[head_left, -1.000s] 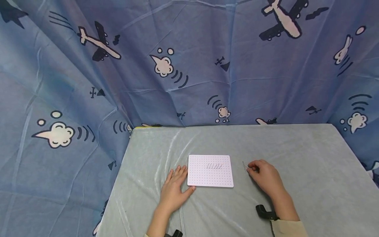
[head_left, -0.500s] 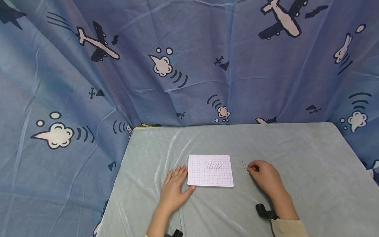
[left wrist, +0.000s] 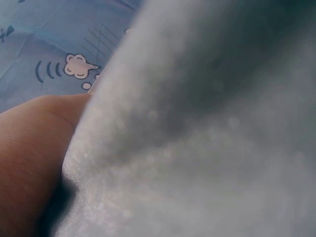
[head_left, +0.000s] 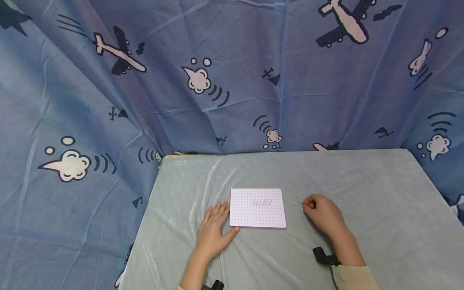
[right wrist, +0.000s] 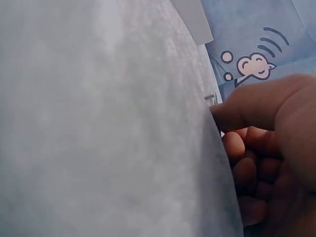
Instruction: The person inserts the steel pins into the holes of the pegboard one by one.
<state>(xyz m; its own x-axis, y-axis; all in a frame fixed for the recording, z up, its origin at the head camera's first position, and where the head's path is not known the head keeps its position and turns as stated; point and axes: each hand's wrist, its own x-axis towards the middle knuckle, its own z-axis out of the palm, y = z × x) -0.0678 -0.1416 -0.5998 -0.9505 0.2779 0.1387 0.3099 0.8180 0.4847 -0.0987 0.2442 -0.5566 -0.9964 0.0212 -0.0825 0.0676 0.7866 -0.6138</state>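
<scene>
A white board (head_left: 246, 217) with a grid of small holes lies on the cloth. Several thin metal pins (head_left: 262, 202) stand in a row in its upper middle, leaning a little. My left hand (head_left: 212, 237) lies flat beside it, fingers straight along the left edge and the thumb at the near left corner. To the right of the board, my right hand (head_left: 324, 215) pinches at thin metal pins (head_left: 299, 204) close to the cloth. In the right wrist view, a short bit of metal pin (right wrist: 210, 97) shows past the thumb tip; the fingers are curled and hide the rest.
Pale grey-green cloth (head_left: 380, 193) covers the table, with soft folds. Behind and to the left hangs a blue curtain (head_left: 232, 80) printed with airplanes and clouds. A black wrist camera (head_left: 324, 257) sits on the right wrist. Blurred cloth fills most of the left wrist view.
My right thumb and fingers shift slightly at the thin pins, which now show a little less beyond the fingertips. The left hand and the board stay put.
</scene>
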